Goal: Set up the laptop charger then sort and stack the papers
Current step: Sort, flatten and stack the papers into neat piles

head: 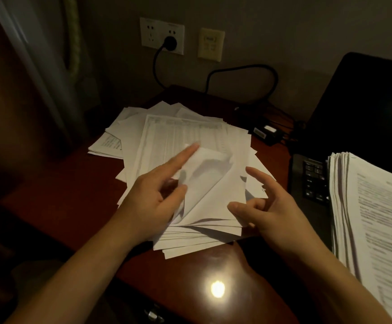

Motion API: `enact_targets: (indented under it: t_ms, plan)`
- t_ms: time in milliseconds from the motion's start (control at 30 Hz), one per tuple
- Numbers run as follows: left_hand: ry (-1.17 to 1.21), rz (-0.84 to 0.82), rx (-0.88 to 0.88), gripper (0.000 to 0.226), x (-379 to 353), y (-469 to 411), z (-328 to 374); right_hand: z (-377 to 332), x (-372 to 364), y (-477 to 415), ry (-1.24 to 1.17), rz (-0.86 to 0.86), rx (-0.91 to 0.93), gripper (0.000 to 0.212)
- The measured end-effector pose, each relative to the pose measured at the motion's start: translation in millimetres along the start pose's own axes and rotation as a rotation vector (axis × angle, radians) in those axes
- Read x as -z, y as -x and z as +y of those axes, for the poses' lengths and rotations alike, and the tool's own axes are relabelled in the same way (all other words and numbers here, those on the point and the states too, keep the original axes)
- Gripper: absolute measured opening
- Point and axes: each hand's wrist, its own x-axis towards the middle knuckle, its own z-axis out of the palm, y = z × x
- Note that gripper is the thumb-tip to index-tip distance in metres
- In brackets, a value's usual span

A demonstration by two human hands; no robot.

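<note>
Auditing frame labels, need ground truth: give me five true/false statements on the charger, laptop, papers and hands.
1. The plug sits in the wall socket. True.
2. The lid is closed. False: the laptop is open, with keys showing.
3. A stack of printed papers lies over part of the laptop's keyboard. True.
4. The left hand is flat and holds nothing. False: it holds up a curled sheet over the loose pile.
5. The charger brick hangs off the edge. False: it lies on the desk, between the loose pile and the laptop.
</note>
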Motion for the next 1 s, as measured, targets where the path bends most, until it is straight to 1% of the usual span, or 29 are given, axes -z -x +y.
enact_targets:
  t_ms: [67, 100, 167, 200, 300, 333, 400, 500, 567, 633, 667, 733, 800, 867, 933, 1000]
  plan:
    - [-0.073, -0.026, -0.07, 0.067, -1, 1, 1, 1, -3, -1, -0.009, 0.024, 0.011, 0.078]
    - [-0.101, -0.049, -0.073, 0.061, -1, 0, 0, 1, -5, -2, -0.008, 0.034, 0.018, 0.078]
    - [-0.098, -0.106, -0.016, 0.045, -1, -2, 0, 3, -7, -3, 0.011, 0.054, 0.035, 0.077]
    - [-0.098, -0.141, 0.017, 0.041, -1, -2, -1, 3, -9, -3, 0.026, 0.063, 0.043, 0.077]
    - [-0.195, -0.179, 0.049, 0.066, 0, -1, -3, 6, -13, -3, 0.062, 0.083, 0.066, 0.077]
    - [-0.195, -0.168, 0.048, 0.069, 0, -1, -3, 6, -13, -3, 0.063, 0.084, 0.069, 0.076]
    - [-0.147, -0.117, 0.06, 0.067, 0, -2, -2, 5, -10, -2, 0.04, 0.054, 0.051, 0.077]
    - [-0.02, -0.069, 0.073, 0.059, -2, -1, -1, -1, 2, 0, 0.01, -0.057, -0.015, 0.08]
    - [0.014, -0.063, 0.087, 0.062, -2, 0, 2, -3, 6, 1, -0.003, -0.092, -0.032, 0.08]
    - [-0.015, -0.043, 0.061, 0.072, -1, 0, 2, -3, 4, 2, -0.004, -0.08, -0.019, 0.081]
    - [-0.039, -0.034, 0.038, 0.074, 0, 1, 2, -2, 3, 2, 0.001, -0.064, -0.008, 0.082]
    - [-0.079, -0.072, 0.007, 0.065, 1, 0, 0, 1, -1, 0, 0.007, -0.022, 0.013, 0.084]
    - [-0.129, -0.149, 0.026, 0.054, -1, 0, 1, 3, -7, -2, 0.033, 0.027, 0.041, 0.084]
    - [-0.191, -0.191, 0.057, 0.063, -2, 0, 0, 5, -12, -3, 0.062, 0.065, 0.065, 0.084]
    - [-0.171, -0.183, 0.063, 0.068, -1, 0, -2, 5, -12, -3, 0.064, 0.07, 0.064, 0.083]
    - [-0.109, -0.155, 0.046, 0.063, -1, 0, -1, 3, -6, -2, 0.062, 0.025, 0.037, 0.083]
